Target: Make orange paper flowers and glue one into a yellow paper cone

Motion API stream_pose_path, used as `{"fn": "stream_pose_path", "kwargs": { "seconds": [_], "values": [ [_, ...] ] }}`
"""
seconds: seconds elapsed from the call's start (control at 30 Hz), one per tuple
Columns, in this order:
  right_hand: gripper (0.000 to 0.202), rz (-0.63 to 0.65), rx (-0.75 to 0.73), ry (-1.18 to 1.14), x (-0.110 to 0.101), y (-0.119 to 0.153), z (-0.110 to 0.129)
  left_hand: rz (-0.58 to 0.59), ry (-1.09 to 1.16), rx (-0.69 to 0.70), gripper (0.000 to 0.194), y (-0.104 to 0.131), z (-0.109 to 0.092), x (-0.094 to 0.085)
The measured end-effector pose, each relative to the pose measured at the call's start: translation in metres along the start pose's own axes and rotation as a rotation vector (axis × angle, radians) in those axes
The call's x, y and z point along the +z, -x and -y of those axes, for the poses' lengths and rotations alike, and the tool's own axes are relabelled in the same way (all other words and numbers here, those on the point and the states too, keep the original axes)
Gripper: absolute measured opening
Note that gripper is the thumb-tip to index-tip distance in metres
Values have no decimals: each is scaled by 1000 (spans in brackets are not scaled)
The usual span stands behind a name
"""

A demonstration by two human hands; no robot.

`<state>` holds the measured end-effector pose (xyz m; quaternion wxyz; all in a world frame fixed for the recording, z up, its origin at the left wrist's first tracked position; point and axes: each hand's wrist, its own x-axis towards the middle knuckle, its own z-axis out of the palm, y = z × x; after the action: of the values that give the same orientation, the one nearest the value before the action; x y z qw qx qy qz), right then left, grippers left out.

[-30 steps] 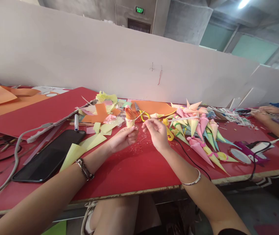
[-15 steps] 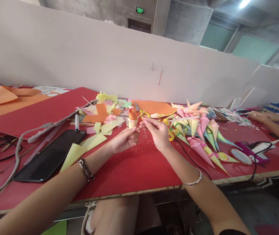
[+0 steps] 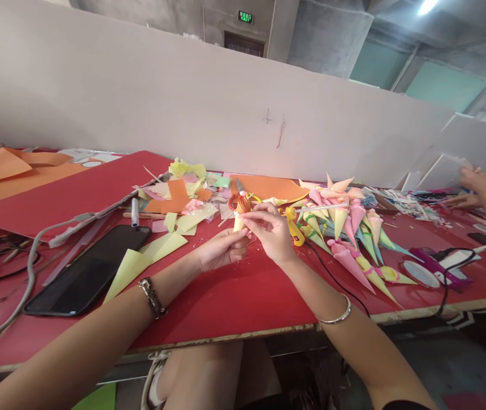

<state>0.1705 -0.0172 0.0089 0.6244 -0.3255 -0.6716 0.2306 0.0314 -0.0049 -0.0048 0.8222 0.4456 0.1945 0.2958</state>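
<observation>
1. I saw the yellow cone (image 3: 238, 222) held above the red table (image 3: 226, 302), to the right of the black phone (image 3: 87, 270).
2. Its long axis stood nearly upright, orange pleated top (image 3: 243, 205) uppermost, lower end hidden where the left hand (image 3: 226, 249) pinched it.
3. The right hand (image 3: 274, 230) had its fingertips against the cone's side; I couldn't tell whether they gripped anything.
4. I judged the step to be detail work there; the next move called for a steady left pinch and light right-hand pressure.
</observation>
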Motion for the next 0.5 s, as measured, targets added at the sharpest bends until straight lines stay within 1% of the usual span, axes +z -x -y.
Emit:
{"fn": "stream_pose_path", "kwargs": {
  "seconds": [0.2,0.33,0.5],
  "values": [
    [8,11,26,-62,0,1,1,20,-11,1,27,0,0,-1],
    [8,22,82,-81,1,0,2,2,-41,-6,25,1,0,-1],
    [22,26,161,-158,2,-1,-1,-35,-83,2,29,2,0,1]
  ]
}}
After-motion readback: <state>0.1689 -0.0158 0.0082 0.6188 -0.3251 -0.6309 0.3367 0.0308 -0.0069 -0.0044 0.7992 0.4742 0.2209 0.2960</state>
